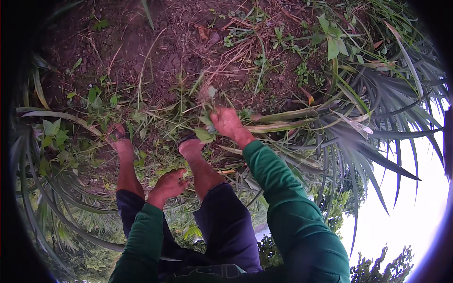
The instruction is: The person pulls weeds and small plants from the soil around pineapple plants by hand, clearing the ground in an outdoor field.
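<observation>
My right hand (228, 123) is closed around a bunch of leafy weeds (205, 134) just above the ground, ahead of my right foot (191, 148). Leaves and thin stems stick out on the left side of the fist, and the roots are hard to make out. Between my legs hangs my left hand (168, 185), its fingers loosely bent and a little apart, with nothing seen in it. Low weeds and cut grass (160, 122) lie around both feet.
Long, spiky-leaved plants (377, 127) crowd the right side, and similar blades (47, 188) arch in at the left. Reddish-brown soil (127, 52) with dry stalks (236, 56) stretches ahead. A broad-leaved weed (332, 37) grows at the far right.
</observation>
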`<state>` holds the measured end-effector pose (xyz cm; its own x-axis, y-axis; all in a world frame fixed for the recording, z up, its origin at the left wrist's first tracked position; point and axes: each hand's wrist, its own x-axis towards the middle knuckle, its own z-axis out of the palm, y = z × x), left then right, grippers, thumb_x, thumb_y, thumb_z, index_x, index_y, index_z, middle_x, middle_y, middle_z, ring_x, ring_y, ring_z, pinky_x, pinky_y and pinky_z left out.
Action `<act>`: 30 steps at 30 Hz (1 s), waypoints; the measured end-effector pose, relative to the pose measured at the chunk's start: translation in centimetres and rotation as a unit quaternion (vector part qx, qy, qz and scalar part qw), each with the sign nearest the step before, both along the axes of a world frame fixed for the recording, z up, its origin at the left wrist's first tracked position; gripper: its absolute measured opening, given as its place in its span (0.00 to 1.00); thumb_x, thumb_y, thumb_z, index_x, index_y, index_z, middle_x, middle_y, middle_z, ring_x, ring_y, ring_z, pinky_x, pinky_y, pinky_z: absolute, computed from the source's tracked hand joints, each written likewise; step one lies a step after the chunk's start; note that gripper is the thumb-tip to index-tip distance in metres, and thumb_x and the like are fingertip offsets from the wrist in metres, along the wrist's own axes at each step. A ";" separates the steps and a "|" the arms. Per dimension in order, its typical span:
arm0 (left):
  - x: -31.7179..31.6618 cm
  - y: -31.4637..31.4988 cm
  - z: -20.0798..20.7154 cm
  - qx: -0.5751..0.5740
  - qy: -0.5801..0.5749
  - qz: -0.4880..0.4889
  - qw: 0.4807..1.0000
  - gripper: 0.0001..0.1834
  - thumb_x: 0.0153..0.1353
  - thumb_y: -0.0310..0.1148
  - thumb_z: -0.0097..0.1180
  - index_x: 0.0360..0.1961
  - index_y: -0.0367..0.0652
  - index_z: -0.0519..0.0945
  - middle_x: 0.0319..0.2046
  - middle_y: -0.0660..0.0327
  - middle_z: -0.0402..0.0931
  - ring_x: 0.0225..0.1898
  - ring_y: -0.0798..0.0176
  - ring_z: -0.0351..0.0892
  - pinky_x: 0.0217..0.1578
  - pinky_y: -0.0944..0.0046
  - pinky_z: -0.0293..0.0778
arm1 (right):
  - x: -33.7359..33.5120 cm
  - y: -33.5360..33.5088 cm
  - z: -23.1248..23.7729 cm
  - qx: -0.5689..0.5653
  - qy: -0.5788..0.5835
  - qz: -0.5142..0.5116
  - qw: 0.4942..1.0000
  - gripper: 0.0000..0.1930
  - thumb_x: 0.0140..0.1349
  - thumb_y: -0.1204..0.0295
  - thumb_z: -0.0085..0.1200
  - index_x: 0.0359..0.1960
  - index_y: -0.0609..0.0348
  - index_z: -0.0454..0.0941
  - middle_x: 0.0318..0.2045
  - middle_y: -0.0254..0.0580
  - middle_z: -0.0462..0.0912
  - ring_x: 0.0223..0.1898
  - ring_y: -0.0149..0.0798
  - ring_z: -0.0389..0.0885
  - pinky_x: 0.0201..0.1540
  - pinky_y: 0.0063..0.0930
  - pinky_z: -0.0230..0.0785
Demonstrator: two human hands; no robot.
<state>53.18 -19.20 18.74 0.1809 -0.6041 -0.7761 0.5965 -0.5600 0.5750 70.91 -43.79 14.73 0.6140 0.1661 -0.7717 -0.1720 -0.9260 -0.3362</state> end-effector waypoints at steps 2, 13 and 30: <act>0.6 -0.1 0.0 -0.008 -0.006 0.005 1.000 0.30 0.61 0.45 0.55 0.60 0.39 0.69 0.55 0.48 0.74 0.56 0.48 0.74 0.58 0.56 0.69 | -0.8 1.9 0.7 0.072 0.102 0.098 0.987 0.15 0.61 0.62 0.54 0.43 0.59 0.77 0.37 0.63 0.79 0.46 0.61 0.77 0.53 0.49 0.67; 1.2 -0.9 -0.5 0.000 -0.026 -0.008 1.000 0.29 0.60 0.44 0.57 0.58 0.39 0.71 0.53 0.48 0.75 0.54 0.48 0.75 0.56 0.57 0.70 | 5.5 1.3 -5.6 -0.008 -0.137 0.158 0.978 0.07 0.60 0.69 0.54 0.31 0.61 0.74 0.32 0.59 0.79 0.39 0.63 0.78 0.43 0.48 0.73; 2.4 -0.7 -0.2 -0.015 -0.003 0.069 0.997 0.27 0.59 0.40 0.59 0.56 0.36 0.71 0.51 0.48 0.76 0.49 0.49 0.79 0.52 0.58 0.73 | 4.7 -23.9 -4.5 -0.200 -0.143 -0.073 0.967 0.16 0.62 0.63 0.43 0.33 0.60 0.81 0.38 0.52 0.82 0.41 0.55 0.79 0.47 0.41 0.72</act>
<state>55.59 -19.91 18.55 0.2694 -0.5964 -0.7561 0.6631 -0.4545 0.5947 75.62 -67.74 10.23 0.8059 -0.2141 -0.5520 -0.2630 -0.9648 -0.0098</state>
